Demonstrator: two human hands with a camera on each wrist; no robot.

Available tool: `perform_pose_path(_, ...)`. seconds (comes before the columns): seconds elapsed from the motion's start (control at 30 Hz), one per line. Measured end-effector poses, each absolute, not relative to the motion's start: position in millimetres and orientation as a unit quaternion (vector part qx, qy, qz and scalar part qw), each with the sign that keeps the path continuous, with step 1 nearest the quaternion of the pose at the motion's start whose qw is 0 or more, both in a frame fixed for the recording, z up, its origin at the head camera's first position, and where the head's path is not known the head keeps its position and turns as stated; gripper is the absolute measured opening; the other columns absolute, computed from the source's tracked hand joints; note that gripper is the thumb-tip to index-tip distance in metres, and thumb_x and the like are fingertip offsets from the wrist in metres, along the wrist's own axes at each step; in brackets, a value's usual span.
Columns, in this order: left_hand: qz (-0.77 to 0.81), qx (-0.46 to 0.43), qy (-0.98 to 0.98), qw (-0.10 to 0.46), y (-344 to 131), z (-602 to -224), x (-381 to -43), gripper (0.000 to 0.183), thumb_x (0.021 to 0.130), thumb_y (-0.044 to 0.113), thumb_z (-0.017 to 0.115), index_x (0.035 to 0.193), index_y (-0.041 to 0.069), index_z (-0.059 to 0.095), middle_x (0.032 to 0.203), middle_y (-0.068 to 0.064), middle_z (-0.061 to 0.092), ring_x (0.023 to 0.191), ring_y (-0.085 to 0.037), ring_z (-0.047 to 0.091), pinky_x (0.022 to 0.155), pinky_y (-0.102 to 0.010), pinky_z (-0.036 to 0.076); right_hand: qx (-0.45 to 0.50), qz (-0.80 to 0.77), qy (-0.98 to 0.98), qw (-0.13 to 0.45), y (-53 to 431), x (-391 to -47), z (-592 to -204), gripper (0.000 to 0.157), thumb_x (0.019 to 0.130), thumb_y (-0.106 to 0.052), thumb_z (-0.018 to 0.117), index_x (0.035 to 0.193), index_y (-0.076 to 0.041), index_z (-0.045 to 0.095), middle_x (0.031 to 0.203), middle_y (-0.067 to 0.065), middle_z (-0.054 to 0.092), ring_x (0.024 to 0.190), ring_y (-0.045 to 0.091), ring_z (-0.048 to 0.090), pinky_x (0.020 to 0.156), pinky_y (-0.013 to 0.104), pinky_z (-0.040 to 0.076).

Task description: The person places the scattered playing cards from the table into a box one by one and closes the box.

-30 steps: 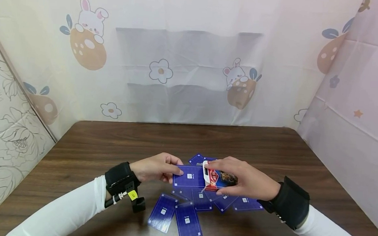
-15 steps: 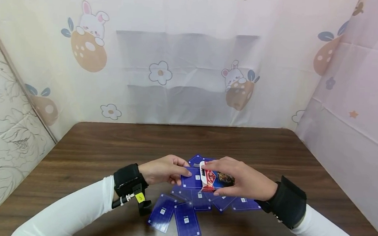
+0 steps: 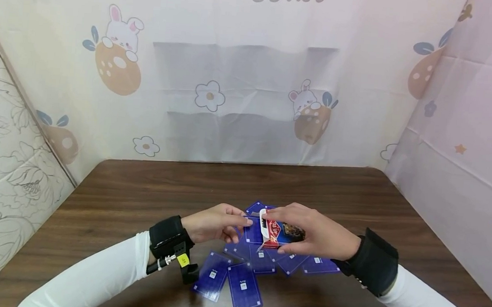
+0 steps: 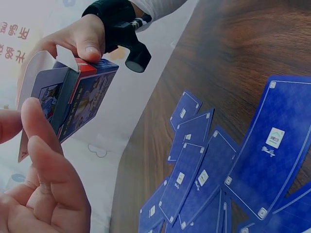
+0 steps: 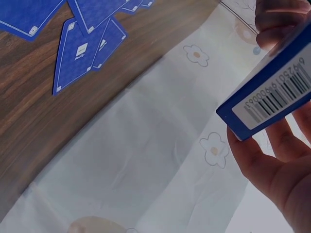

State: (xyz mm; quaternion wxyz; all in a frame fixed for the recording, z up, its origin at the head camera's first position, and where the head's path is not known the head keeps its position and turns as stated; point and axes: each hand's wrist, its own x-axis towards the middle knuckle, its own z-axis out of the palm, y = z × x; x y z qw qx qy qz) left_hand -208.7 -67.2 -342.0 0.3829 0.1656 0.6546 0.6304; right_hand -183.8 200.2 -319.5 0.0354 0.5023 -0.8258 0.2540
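Observation:
My left hand [image 3: 215, 223] pinches a blue-backed playing card [image 3: 254, 232] between thumb and fingers. Part of that card is inside the open end of a red and blue card box [image 3: 273, 234]. My right hand [image 3: 319, 231] grips the box, thumb on one side and fingers on the other. In the left wrist view, the picture side of the card [image 4: 50, 99] shows beside the raised white flap [image 4: 36, 68] of the box. The right wrist view shows the box's barcode end [image 5: 274, 92] above my right fingers. Both hands are above the table.
Several blue playing cards [image 3: 243, 286] lie spread and overlapping on the brown wooden table [image 3: 162, 181], below and behind the box. A pale printed cloth [image 3: 247, 139] hangs behind the table, with more cloth at the right side.
My left hand has moved right toward the box, and the card has slid further into it. My right hand and the box have hardly moved.

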Motion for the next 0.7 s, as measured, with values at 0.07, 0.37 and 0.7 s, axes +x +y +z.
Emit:
perform_pose_path(0.07,0.633,0.171,0.65,0.385,-69.2,-343.7,-209.0,0.013,0.096,0.018,0.052,0.086,0.012,0.06,0.072,0.003,0.061,0.056,-0.006,0.058,0.056,-0.02,0.044,0.498,0.253,-0.829,0.037,201.1,-183.7,-319.4,0.063,0.079,-0.029,0.076,0.135,-0.015,0.05,0.126,0.004,0.058,0.104,0.013,0.054,0.081,0.029,0.052)
perform_pose_path(0.37,0.641,0.182,0.639,0.384,-66.4,-346.4,-209.7,0.018,0.095,0.014,0.053,0.078,0.014,0.059,0.072,0.003,0.062,0.058,-0.005,0.059,0.056,-0.02,0.045,0.497,0.252,-0.83,0.039,201.0,-184.6,-323.0,0.062,0.08,-0.033,0.074,0.134,-0.016,0.05,0.124,0.002,0.058,0.101,0.011,0.053,0.08,0.028,0.052)
perform_pose_path(0.7,0.631,0.184,0.654,0.375,-56.6,-349.2,-210.4,0.019,0.096,0.011,0.052,0.077,0.014,0.059,0.074,0.003,0.062,0.057,-0.005,0.058,0.054,-0.018,0.044,0.508,0.251,-0.823,0.048,197.4,-184.3,-322.5,0.06,0.081,-0.033,0.073,0.134,-0.014,0.051,0.125,0.003,0.058,0.104,0.014,0.053,0.082,0.03,0.052)
